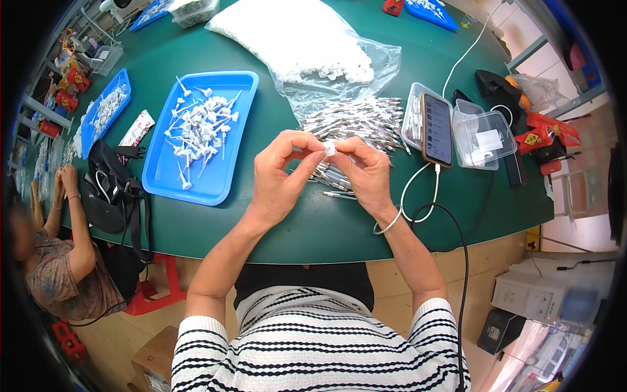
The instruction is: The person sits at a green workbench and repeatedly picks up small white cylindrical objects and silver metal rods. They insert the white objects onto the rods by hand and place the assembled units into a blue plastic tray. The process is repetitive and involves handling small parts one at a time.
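Between my two hands is a small white plastic cap [329, 148], held above the near part of the green table. My left hand [282, 171] pinches it from the left with thumb and forefinger. From the other side, my right hand [363, 171] grips it with thumb and fingertips. Just beyond my hands lies a heap of thin metal rods [366, 121] with pale tips. A large clear bag of white caps [330, 62] spills open behind the heap. To the left, a blue tray [225, 186] holds several white caps with rods fitted in them.
A phone [436, 129] leans on a clear plastic box [413, 108] at the right, beside another clear box [486, 140]. White and black cables trail near my right arm. A black bag [108, 189] lies at the left, near a seated co-worker [65, 261] and another blue tray [125, 77].
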Demonstrator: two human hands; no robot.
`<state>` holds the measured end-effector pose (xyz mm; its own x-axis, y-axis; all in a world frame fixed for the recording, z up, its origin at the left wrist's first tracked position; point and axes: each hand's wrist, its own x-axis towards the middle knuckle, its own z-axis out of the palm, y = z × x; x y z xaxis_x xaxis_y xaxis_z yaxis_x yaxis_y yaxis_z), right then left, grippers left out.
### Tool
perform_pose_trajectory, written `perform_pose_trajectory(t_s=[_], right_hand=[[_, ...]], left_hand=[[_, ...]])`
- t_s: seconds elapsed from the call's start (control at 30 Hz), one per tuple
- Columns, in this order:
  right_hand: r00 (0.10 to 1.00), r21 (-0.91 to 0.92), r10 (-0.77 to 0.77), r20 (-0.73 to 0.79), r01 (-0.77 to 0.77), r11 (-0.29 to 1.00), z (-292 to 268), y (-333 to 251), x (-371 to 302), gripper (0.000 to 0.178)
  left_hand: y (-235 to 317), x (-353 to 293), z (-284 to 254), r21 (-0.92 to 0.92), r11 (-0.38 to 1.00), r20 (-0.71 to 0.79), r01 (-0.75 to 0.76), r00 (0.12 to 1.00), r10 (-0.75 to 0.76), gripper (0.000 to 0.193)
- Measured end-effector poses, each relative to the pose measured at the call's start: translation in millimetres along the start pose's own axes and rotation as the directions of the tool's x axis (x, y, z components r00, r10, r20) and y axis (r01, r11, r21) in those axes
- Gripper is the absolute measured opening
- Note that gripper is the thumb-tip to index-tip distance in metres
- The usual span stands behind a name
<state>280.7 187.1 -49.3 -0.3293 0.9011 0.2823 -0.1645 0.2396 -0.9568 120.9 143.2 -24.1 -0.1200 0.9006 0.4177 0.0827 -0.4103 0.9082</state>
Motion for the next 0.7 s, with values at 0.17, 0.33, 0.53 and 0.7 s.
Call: perform_pose_trajectory(t_s=[0.17,0.33,0.53,0.7], right_hand=[[0.992,-0.151,-0.112,-0.059,0.102,0.983,1.2,-2.0,-0.1,0.011],[0.981,-0.236,-0.168,-0.100,0.141,0.962,0.3,-1.9,0.6,0.011],[0.966,-0.309,-0.240,-0.099,0.199,0.930,-0.3,-3.7,0.4,0.012],[0.963,-0.319,-0.251,-0.099,0.208,0.925,-0.6,-8.5,-1.1,0.013]], left_hand=[[0.8,-2.0,2.1,0.238,0.953,0.022,-0.185,0.982,0.185,0.010],[-4.3,-2.1,1.3,0.197,0.967,-0.045,-0.162,0.984,0.174,0.010],[-3.6,-5.0,2.8,-0.036,0.998,-0.037,0.045,0.998,-0.046,0.009],[-3.3,-2.8,6.7,-0.201,0.955,-0.010,0.218,0.974,-0.224,0.009]])
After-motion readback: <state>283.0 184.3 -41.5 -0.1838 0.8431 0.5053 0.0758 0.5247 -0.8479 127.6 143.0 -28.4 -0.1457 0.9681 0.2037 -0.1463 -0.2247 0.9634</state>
